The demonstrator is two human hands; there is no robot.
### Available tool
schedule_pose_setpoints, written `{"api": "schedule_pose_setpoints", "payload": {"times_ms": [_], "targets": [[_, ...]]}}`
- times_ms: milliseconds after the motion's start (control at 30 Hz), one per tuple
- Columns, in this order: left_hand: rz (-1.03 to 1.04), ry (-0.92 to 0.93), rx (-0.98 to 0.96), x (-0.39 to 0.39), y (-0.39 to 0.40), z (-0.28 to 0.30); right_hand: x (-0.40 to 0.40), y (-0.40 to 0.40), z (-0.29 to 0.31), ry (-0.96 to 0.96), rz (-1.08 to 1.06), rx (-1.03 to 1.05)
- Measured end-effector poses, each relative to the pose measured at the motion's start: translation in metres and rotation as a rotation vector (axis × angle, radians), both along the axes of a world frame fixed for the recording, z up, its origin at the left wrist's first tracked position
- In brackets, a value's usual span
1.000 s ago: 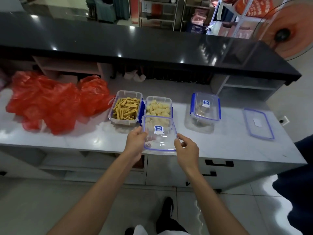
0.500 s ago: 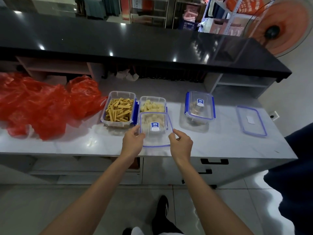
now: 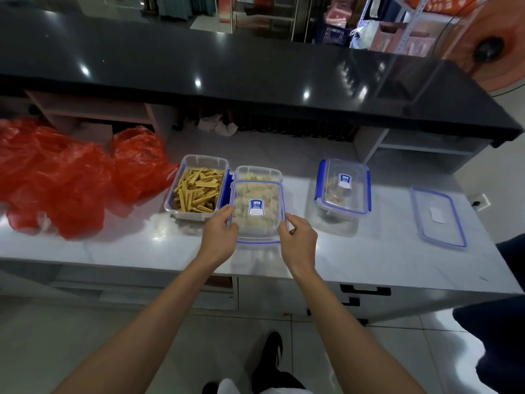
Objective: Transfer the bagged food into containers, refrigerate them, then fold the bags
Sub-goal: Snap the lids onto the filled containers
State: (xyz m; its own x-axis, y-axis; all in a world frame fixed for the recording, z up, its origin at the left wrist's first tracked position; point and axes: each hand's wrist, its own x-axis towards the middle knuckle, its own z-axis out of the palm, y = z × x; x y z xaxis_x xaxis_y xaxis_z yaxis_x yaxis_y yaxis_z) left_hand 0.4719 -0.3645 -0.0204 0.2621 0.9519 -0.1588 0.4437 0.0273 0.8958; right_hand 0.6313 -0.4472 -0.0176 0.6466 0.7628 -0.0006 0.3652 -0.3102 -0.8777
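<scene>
Gripping the lid [image 3: 257,213] by its side edges, left hand [image 3: 220,236] and right hand [image 3: 298,240] hold it level over the middle tub [image 3: 258,173] on the counter [image 3: 383,251], probably to line it up before pressing shut.

red bags [image 3: 65,174] cut off at left edge, fan [image 3: 488,44] cropped top right, label print on held lid [image 3: 257,207] too small to read, closed container [image 3: 342,186] contents indistinct through lid, dark clothing [image 3: 500,322] cut at right edge
</scene>
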Motion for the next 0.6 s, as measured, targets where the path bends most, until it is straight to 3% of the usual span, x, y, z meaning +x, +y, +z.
{"api": "schedule_pose_setpoints", "payload": {"times_ms": [233,433,600], "targets": [[-0.066,0.178,0.203,0.015,0.025,-0.004,0.017,0.022,-0.016,-0.013,0.079,-0.046],[-0.089,0.327,0.229,0.033,0.034,-0.006,0.019,0.036,-0.03,-0.044,0.143,-0.096],[-0.042,0.291,0.196,0.044,0.04,-0.008,0.032,0.04,-0.035,-0.056,0.168,-0.099]]}}
